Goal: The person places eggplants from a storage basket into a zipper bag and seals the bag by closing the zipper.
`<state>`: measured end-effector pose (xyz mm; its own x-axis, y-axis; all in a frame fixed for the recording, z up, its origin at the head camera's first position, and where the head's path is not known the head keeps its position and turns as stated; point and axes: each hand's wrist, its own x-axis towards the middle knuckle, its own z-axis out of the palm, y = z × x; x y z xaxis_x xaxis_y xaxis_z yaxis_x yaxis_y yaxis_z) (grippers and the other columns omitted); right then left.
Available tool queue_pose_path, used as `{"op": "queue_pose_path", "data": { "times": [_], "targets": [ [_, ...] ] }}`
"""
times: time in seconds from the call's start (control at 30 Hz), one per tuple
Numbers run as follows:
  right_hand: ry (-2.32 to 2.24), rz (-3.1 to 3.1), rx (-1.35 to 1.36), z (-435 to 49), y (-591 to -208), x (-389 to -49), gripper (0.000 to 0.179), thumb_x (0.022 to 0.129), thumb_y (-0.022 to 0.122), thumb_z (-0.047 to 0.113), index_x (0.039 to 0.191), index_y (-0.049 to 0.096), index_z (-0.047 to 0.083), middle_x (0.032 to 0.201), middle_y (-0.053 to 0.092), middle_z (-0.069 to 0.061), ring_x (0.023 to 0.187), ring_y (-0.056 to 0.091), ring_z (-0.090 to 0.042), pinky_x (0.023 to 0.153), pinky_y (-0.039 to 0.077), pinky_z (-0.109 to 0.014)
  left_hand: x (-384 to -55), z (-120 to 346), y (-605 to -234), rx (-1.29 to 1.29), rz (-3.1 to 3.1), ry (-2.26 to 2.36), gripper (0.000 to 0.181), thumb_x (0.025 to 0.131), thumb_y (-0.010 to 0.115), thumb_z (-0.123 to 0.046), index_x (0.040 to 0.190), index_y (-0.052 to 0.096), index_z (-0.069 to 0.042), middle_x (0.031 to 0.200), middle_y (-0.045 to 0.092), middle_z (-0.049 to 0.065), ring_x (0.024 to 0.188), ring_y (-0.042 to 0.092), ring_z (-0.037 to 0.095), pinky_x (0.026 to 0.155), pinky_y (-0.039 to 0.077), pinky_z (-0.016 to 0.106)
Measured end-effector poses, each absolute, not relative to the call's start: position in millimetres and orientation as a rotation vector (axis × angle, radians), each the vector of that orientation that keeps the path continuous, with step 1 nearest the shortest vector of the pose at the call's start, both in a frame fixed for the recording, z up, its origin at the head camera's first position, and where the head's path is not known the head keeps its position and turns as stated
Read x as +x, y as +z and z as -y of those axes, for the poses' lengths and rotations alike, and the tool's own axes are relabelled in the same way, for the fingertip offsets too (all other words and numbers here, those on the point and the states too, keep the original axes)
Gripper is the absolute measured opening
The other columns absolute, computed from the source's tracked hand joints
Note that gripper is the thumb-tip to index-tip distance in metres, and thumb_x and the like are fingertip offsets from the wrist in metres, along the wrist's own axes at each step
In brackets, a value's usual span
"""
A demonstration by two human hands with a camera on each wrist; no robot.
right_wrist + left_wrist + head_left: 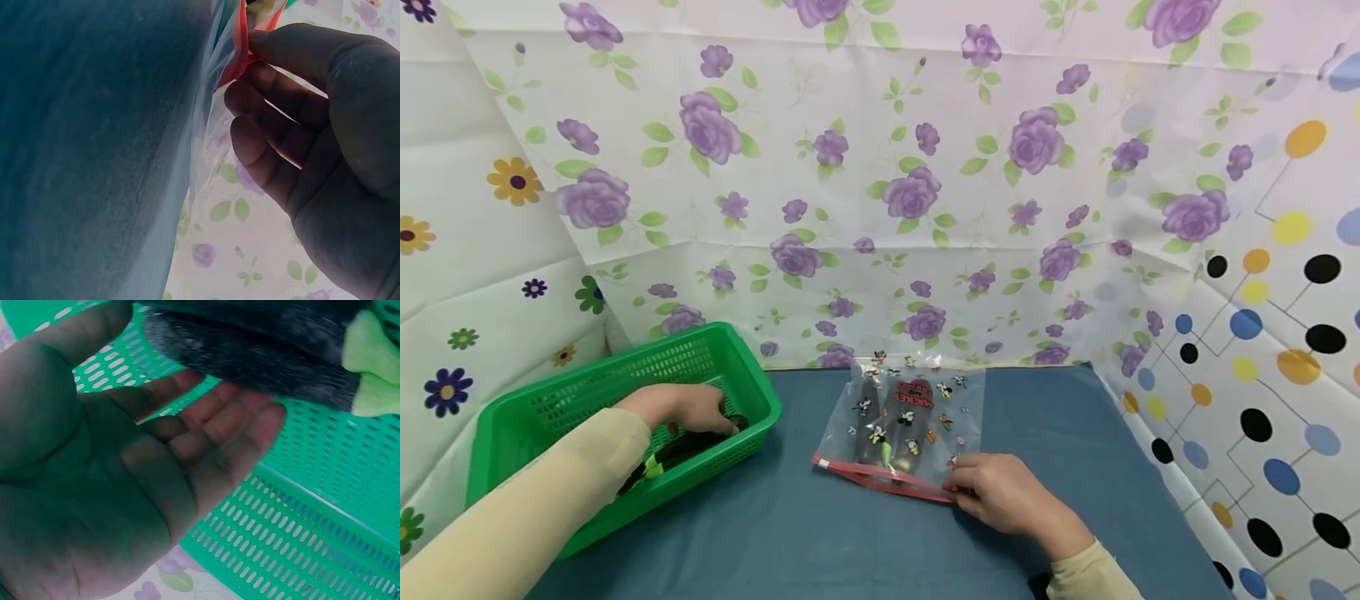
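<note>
In the head view my left hand (696, 408) reaches into the green basket (752, 350), over dark eggplants (688, 446) with bright green caps. The left wrist view shows two eggplants (250, 359) side by side; the fingertips of my left hand (144, 450) touch the lower one, fingers fairly straight and palm uncovered. On the blue cloth, a clear zip bag (955, 425) with cartoon prints and a red zip edge holds dark, long eggplant-like things. My right hand (1000, 492) pinches the right end of its red edge; the right wrist view shows thumb and fingers on the red strip (236, 53).
A blue cloth (790, 533) covers the table. Behind it hangs a white sheet with purple flowers (910, 196). A dotted sheet (1262, 425) stands along the right side. The basket's high perforated walls surround the left hand.
</note>
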<state>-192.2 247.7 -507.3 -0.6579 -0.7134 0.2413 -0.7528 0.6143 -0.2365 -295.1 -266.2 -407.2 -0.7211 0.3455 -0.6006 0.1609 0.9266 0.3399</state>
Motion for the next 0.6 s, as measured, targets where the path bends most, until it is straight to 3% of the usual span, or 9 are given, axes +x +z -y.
{"op": "queue_pose_path", "data": {
  "times": [0.17,0.33,0.43,0.6],
  "targets": [
    [0.477,2.713,1.234,-247,-507,-192,0.014,0.099,0.087,0.015,0.108,0.086,0.026,0.102,0.073,0.013,0.083,0.066,0.001,0.068,0.057,-0.028,-292,269,-410,0.36,-2.375,0.375,0.034,0.113,0.066,-0.036,0.094,0.05,-0.012,0.088,0.048,0.007,0.07,0.04,0.017,0.063,0.047,0.039],
    [0.474,2.709,1.235,-248,-507,-192,0.014,0.099,0.087,0.015,0.108,0.085,0.026,0.101,0.072,0.013,0.082,0.065,0.001,0.068,0.057,-0.029,-291,272,-411,0.368,-2.384,0.38,0.037,0.113,0.065,-0.038,0.089,0.049,-0.015,0.082,0.046,0.003,0.067,0.038,0.016,0.064,0.049,0.039],
    [0.474,2.708,1.238,-247,-507,-192,0.014,0.099,0.087,0.014,0.108,0.085,0.026,0.101,0.072,0.013,0.082,0.065,0.001,0.068,0.057,-0.029,-292,274,-413,0.364,-2.382,0.394,0.036,0.113,0.065,-0.039,0.09,0.052,-0.014,0.084,0.05,0.004,0.07,0.049,0.017,0.067,0.056,0.043],
    [0.471,2.703,1.24,-247,-506,-192,0.014,0.099,0.087,0.015,0.107,0.086,0.025,0.102,0.073,0.013,0.083,0.066,0.001,0.069,0.058,-0.029,-293,277,-415,0.352,-2.373,0.411,0.03,0.113,0.066,-0.038,0.107,0.061,-0.009,0.101,0.058,0.01,0.09,0.07,0.03,0.077,0.064,0.05]
  ]
}}
